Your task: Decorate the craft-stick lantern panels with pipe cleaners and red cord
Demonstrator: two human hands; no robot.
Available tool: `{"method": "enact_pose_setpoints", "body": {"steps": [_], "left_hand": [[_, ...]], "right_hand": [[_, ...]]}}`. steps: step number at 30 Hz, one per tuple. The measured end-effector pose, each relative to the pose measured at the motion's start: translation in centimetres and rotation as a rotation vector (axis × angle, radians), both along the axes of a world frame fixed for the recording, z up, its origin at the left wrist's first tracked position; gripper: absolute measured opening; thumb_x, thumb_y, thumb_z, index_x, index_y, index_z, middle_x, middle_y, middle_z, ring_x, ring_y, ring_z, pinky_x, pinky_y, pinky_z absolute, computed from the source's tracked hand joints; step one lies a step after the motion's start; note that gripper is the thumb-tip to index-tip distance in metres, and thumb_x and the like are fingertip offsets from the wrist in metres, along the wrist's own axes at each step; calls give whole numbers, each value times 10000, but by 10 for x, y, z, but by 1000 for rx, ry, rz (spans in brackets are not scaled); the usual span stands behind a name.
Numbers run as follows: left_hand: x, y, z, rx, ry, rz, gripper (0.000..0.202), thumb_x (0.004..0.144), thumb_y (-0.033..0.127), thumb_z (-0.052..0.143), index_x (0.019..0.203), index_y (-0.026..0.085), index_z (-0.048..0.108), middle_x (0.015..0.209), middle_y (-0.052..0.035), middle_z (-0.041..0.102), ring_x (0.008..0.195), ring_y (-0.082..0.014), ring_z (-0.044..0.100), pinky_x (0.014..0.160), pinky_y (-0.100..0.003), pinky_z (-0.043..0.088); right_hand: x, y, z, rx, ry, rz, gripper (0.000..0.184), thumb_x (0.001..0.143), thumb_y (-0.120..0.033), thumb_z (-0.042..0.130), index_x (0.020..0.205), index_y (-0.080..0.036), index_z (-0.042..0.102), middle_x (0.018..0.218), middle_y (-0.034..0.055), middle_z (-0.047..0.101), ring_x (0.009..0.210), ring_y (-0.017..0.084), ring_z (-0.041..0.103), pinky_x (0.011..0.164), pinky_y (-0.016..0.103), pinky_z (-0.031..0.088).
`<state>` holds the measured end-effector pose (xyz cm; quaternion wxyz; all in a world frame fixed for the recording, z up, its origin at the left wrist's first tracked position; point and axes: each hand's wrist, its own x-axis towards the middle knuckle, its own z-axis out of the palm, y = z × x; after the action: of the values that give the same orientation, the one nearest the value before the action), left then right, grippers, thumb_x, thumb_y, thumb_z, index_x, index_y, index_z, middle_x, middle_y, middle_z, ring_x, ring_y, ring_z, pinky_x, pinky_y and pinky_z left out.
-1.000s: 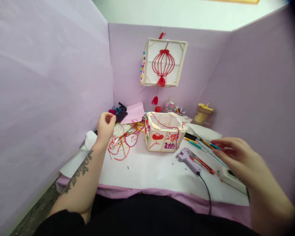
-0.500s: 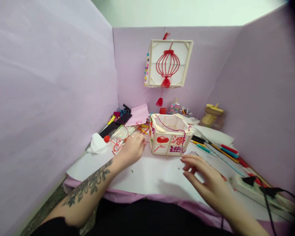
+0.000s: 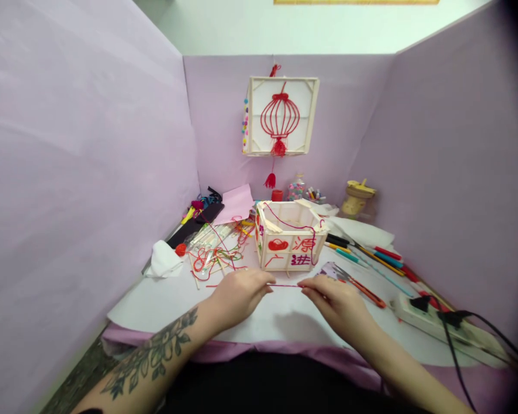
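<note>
Fingers (image 3: 264,280) of the left hand (image 3: 238,294) pinch one end of a length of dark-red yarn (image 3: 285,286); those of the right hand (image 3: 335,299) pinch the other, thumb against forefinger. Yarn runs straight and level between the two hands, just in front of the open-topped box (image 3: 280,263), near the middle of the table (image 3: 164,300). Box upright, pale frame, red and purple marks on its front panels; a purple cord (image 3: 287,222) droops across the opening and down the front.

Left side: tangled red strands (image 3: 204,260) among pale sticks, a red ball (image 3: 181,249), a crumpled white tissue (image 3: 164,260). Behind these, a pink sheet (image 3: 236,204).

Right side: an orange-handled cutter (image 3: 369,294) just beyond the right hand, pens (image 3: 388,261) farther back, a power strip (image 3: 408,310) with black plugs nearer the edge.

Above the box, a square lantern (image 3: 304,123) hangs before the lilac back wall (image 3: 218,103), red lantern outline on its face, red tassel (image 3: 270,181) below.
</note>
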<state>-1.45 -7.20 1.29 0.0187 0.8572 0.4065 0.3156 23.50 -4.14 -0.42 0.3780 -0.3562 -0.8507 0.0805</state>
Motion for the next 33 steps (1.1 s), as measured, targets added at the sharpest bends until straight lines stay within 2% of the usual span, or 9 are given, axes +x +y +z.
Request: {"method": "enact_pose_setpoints", "body": {"steps": [2,6,9,12,16,20,24,28,33], "left_hand": [[-12,4,9,-35,38,51,177,933,223,480,964,210,654,906,-35,724,817,-162,666,755,-273,510],[-20,9,36,-81,147,298,160,887,216,535,905,221,694,921,-57,730,905,-231,663,821,-361,512],[-1,18,49,-104,28,170,305,845,268,611,1145,221,632,1217,-86,659,1137,-266,593,983,-417,463],[23,35,44,-333,-245,-38,389,872,325,574,1242,207,558,1189,-81,667,1016,-204,651,864,-321,524],[34,57,21,-450,-473,-12,257,889,334,528,1059,171,629,814,-23,696,701,-147,636,610,-246,491],[26,60,7,-255,-436,69,182,877,310,570,826,187,695,727,-2,664,668,-126,588,634,-242,448],[20,55,6,-68,-389,125,123,851,285,631,863,224,737,802,-19,677,760,-145,602,721,-263,457],[17,54,7,-21,-465,152,118,843,266,638,870,224,744,746,-13,652,680,-128,576,662,-248,456],[13,59,5,125,-567,316,137,845,299,623,825,209,725,692,0,603,623,-117,533,619,-245,441]], "right_hand": [[8,6,3,34,-28,-71,216,914,-283,513,869,-210,712,785,48,725,703,180,679,639,272,516],[-4,13,12,31,-92,-139,231,916,-313,513,898,-231,728,770,41,735,659,185,672,617,279,493],[-29,19,26,63,-140,-90,242,916,-286,498,852,-233,725,793,47,738,710,187,678,643,269,474],[-48,27,39,92,-161,-68,215,885,-222,504,887,-229,719,836,44,743,735,189,676,645,262,449],[-47,35,44,139,-118,-175,212,889,-253,504,845,-212,708,762,45,722,677,181,641,610,255,409],[-44,37,38,65,-66,-129,220,892,-281,521,784,-195,693,715,32,702,610,156,605,580,248,398],[-50,38,36,-15,38,-74,213,878,-257,516,791,-192,699,709,34,701,598,148,598,578,241,425],[-56,40,38,-68,73,-58,212,866,-280,532,789,-187,707,696,38,696,588,146,584,577,248,437],[-56,41,31,-149,192,-80,237,875,-317,530,941,-181,713,782,49,708,585,134,566,566,251,447]]}}
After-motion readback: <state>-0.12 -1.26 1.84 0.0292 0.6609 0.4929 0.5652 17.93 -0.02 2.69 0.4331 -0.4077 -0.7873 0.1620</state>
